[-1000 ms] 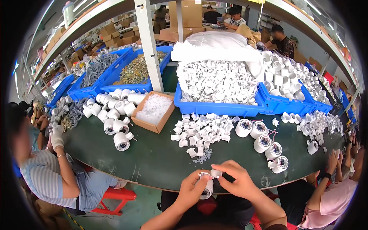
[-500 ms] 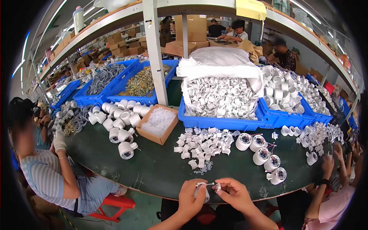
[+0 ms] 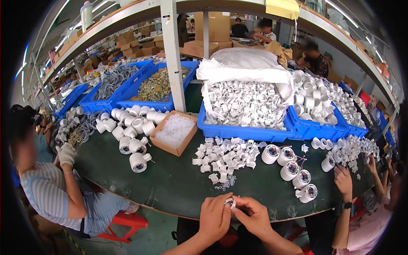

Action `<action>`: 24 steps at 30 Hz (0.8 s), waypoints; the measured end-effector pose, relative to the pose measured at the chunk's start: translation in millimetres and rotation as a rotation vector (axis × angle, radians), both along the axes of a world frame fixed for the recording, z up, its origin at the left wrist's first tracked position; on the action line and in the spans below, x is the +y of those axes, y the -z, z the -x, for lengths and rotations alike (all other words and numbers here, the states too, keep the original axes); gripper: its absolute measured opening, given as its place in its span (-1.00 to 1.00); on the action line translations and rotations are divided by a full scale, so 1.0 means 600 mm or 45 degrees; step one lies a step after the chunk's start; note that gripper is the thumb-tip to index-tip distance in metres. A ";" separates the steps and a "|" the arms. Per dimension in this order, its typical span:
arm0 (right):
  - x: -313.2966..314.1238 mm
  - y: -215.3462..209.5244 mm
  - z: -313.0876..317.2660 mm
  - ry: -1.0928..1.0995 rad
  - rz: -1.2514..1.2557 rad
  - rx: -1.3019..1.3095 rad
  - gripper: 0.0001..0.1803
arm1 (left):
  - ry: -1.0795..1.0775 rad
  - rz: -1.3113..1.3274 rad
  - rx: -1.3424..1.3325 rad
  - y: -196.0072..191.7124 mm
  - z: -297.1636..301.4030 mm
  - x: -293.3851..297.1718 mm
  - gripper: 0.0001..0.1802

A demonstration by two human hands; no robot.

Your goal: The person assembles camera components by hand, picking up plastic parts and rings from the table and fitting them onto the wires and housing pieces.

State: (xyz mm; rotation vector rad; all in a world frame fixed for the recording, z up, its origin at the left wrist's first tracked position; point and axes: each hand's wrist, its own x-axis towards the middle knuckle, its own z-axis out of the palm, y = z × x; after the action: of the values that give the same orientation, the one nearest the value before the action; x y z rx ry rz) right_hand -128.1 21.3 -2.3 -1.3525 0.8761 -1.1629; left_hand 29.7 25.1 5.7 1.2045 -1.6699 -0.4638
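Close to the table's front edge, my left hand (image 3: 216,216) is closed around a small white round plastic housing (image 3: 230,202); only its open top with a dark inside shows between the fingers. My right hand (image 3: 255,216) meets it from the right, thumb and fingers pinched at the housing's rim. The small white piece it held a moment ago is hidden by the fingers. Just beyond my hands lie a pile of small white plastic clips (image 3: 227,157) and a few small translucent rings (image 3: 226,182).
Several white cylindrical housings with wires (image 3: 290,170) stand right of the clips. A cardboard box of tiny clear pieces (image 3: 190,140) and more housings (image 3: 139,162) lie left. Blue bins (image 3: 250,134) line the back beneath a shelf post (image 3: 173,63). Co-workers sit on both sides.
My hands have come together; the small white piece in my right fingers has moved left onto the housing. At right, a co-worker's hand has reached toward a white housing, which has shifted left.
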 end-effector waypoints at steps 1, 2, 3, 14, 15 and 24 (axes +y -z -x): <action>0.002 -0.002 -0.001 0.033 0.003 0.042 -0.57 | 0.000 0.002 -0.014 0.000 0.001 0.000 -0.67; 0.004 -0.004 -0.002 0.061 0.007 0.082 -0.57 | -0.003 -0.002 -0.013 0.001 0.001 0.001 -0.67; 0.005 -0.008 -0.003 0.058 0.004 0.083 -0.57 | -0.011 0.016 -0.034 0.002 0.002 0.001 -0.67; 0.024 0.013 -0.038 0.405 0.337 0.260 -0.60 | -0.028 0.093 -0.060 0.014 0.009 -0.001 -0.72; 0.022 0.015 -0.040 0.457 0.322 0.249 -0.58 | -0.049 0.091 -0.081 0.015 0.011 -0.001 -0.72; 0.015 -0.007 -0.011 0.150 -0.173 -0.250 -0.72 | 0.016 0.159 -0.100 0.021 0.000 -0.003 -0.74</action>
State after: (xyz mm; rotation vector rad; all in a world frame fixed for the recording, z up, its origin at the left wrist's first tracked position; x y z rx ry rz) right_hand -121.7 30.3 1.9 -1.0687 0.8844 -1.2795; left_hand 29.6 23.4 -7.2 1.1333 -1.7474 -0.3186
